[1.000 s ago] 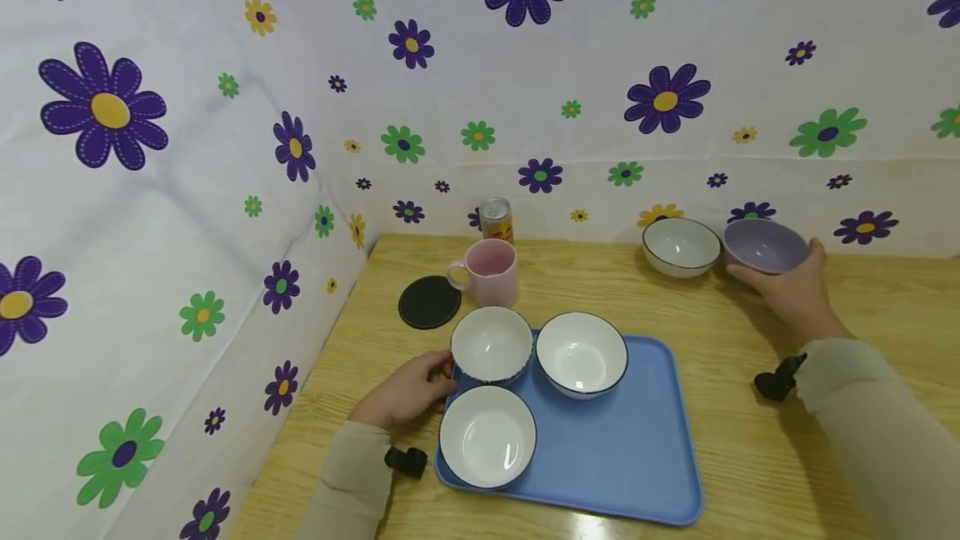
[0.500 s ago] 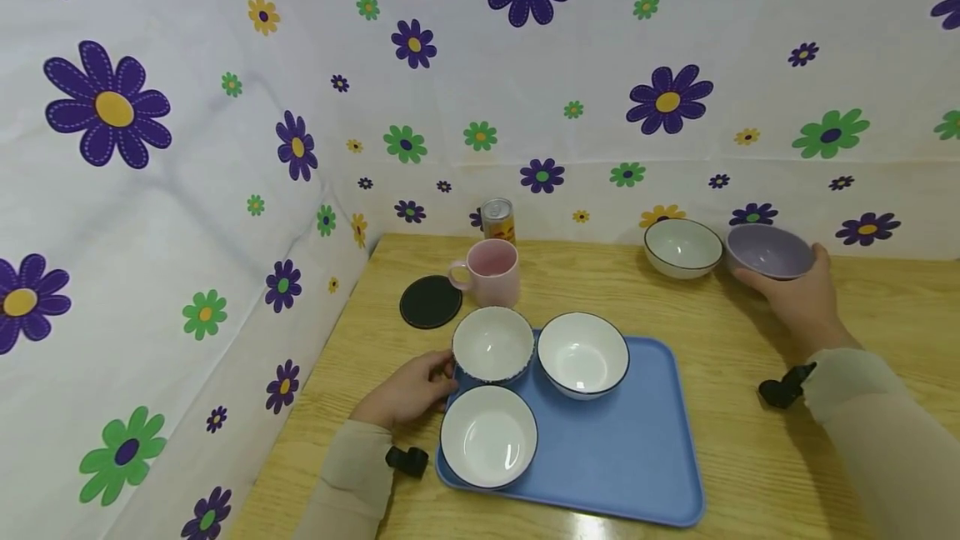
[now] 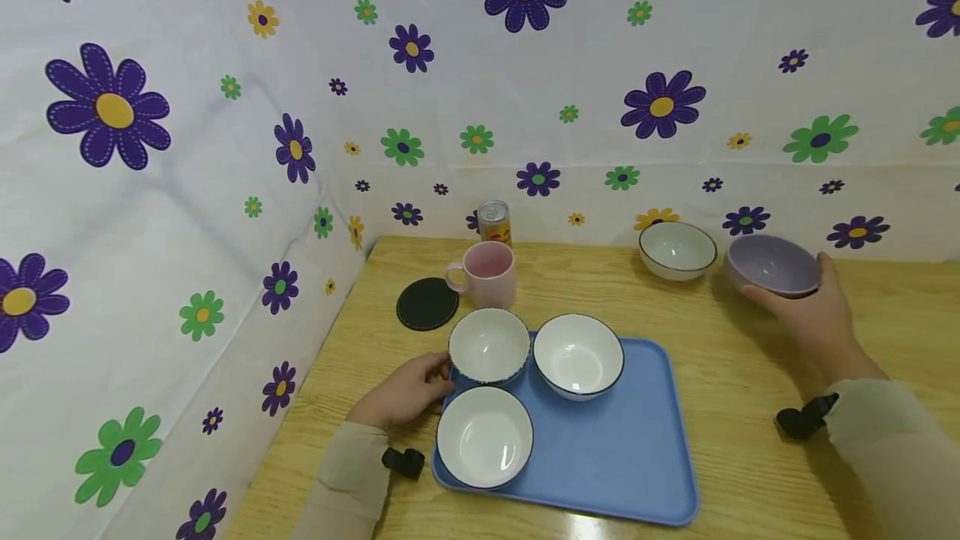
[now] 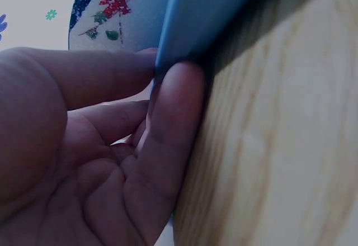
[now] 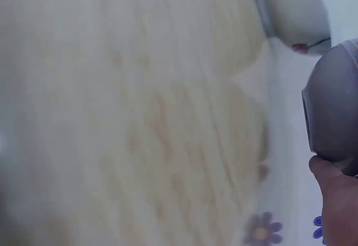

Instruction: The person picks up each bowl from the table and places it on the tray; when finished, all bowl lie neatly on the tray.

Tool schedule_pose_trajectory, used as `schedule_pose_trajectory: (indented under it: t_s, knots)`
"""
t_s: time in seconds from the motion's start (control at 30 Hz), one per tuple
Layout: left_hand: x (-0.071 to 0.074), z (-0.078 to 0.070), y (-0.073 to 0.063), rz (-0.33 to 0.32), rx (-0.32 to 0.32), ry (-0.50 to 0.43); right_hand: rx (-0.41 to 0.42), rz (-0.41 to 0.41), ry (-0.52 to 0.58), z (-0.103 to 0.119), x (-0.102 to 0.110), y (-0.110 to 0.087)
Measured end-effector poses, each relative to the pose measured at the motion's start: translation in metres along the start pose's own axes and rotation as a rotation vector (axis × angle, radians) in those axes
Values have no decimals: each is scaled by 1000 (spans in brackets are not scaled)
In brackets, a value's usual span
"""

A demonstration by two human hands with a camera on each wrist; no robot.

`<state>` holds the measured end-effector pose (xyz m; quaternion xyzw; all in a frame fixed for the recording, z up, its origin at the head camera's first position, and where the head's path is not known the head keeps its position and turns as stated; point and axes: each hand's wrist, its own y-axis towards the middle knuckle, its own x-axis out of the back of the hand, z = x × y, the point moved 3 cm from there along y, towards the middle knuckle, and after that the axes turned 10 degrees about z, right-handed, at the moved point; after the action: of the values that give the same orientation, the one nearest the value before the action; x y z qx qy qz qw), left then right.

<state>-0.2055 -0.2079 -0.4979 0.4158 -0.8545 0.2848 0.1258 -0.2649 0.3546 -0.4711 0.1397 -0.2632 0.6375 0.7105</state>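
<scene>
Over the wooden table [image 3: 720,373], right hand [image 3: 813,319] holds purple bowl [image 3: 772,265] tilted, mouth up

A: Bowls?
B: Five. Three white bowls [image 3: 577,353] on the blue tray [image 3: 622,457], one white bowl [image 3: 677,249] and one purple bowl [image 3: 772,265] beyond the tray.
A: Rest?
B: One pink mug [image 3: 487,273], one can [image 3: 495,222], one black coaster [image 3: 427,303], all behind the tray.
</scene>
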Motion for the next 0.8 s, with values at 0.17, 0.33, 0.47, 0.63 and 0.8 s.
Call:
schedule_pose_trajectory:
  t_s: [0.17,0.33,0.47,0.63,0.8]
  knots:
    - [1,5,-5,-6,8,-7,50,20,-12,7,-6,-17]
    - [1,5,-4,-2,-2,-13,111,31,-55,17,-9,-34]
    - [0,4,-2,2,-14,-6,169,52,-67,28,-13,-54]
    - [-1,2,0,2,-17,-4,223,72,-107,40,-20,-84]
    - [-1,0,2,3,-20,2,316,88,-92,49,-27,-109]
